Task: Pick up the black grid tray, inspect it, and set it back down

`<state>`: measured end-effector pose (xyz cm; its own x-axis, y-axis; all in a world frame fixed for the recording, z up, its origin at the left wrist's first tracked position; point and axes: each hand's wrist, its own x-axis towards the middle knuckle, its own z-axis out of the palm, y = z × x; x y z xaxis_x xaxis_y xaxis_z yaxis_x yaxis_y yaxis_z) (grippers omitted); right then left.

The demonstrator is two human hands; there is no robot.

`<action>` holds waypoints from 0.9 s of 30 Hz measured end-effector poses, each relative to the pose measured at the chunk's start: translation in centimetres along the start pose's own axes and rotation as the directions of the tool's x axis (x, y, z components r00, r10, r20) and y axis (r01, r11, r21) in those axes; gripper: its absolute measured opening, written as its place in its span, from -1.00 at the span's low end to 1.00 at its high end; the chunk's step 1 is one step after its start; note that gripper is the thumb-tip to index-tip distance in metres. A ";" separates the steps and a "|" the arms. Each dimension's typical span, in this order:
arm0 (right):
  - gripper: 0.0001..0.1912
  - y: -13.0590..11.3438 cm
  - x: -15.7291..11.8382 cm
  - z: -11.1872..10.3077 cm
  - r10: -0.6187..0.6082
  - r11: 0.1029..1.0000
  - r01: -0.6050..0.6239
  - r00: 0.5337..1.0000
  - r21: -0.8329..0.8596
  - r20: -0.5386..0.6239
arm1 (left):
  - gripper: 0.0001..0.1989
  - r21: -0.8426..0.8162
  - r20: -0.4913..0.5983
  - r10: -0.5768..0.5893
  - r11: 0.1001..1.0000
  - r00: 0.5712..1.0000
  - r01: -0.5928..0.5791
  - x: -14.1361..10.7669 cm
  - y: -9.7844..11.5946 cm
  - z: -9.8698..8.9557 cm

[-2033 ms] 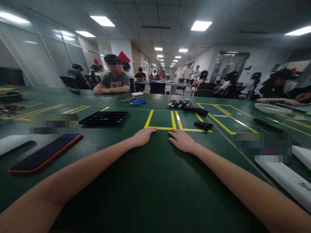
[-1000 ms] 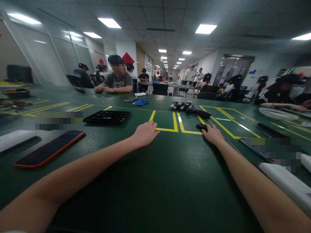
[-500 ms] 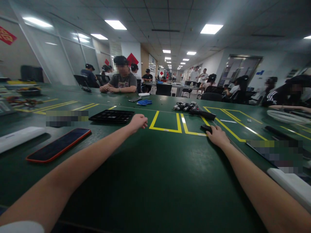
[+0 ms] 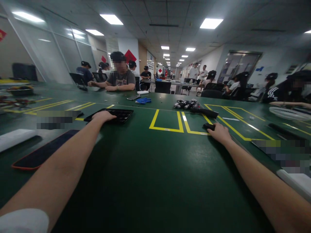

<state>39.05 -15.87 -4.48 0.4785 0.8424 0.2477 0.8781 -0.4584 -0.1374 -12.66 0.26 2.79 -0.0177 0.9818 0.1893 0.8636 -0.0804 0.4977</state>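
My left hand [image 4: 104, 116] reaches over the near part of a flat black tray [image 4: 124, 116] divided into compartments. Its thumb stretches out to the right; the other fingers are mostly hidden, and nothing shows lifted in them. On the right, my right hand [image 4: 220, 133] has its fingers closed on a small black object [image 4: 209, 126], low at the table surface by the corner of a yellow tape outline. What kind of object it is I cannot make out. Beyond it lies a bundle of dark cables [image 4: 187, 104] with a black tube-like piece [image 4: 206, 112].
A phone-like slab with an orange edge [image 4: 48, 149] and a white box [image 4: 17, 137] lie left on the green table [image 4: 155, 174]. Blue gloves [image 4: 143, 101] rest further back. A white coil [image 4: 289, 113] is at right. A person [image 4: 121, 77] sits opposite.
My left hand has moved left, from beside the tray to over it, with the thumb now stretched out. My right hand stays at the small black object. The view has shifted slightly.
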 end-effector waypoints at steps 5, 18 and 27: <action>-0.53 -0.4 0.1 -0.2 -0.024 1.000 0.024 0.999 0.018 0.022 | -0.61 0.245 -0.001 -0.144 0.959 0.990 0.140 0.3 0.8 1.4; -0.52 -11.7 -10.4 -0.8 -0.501 0.223 0.164 0.865 0.961 -0.031 | -0.68 -0.241 0.104 0.559 0.817 0.823 -0.524 -13.1 12.9 10.3; -0.55 -11.6 -10.7 0.1 -0.604 0.254 0.356 0.785 0.899 -0.140 | -0.65 -0.383 0.141 0.706 0.686 0.694 -0.619 -15.7 12.4 10.4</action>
<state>23.75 -19.57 -5.61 -0.1545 0.8982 0.4116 0.3911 0.4382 -0.8093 3.54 -14.32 -2.83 0.6681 0.6494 0.3633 0.4103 -0.7288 0.5481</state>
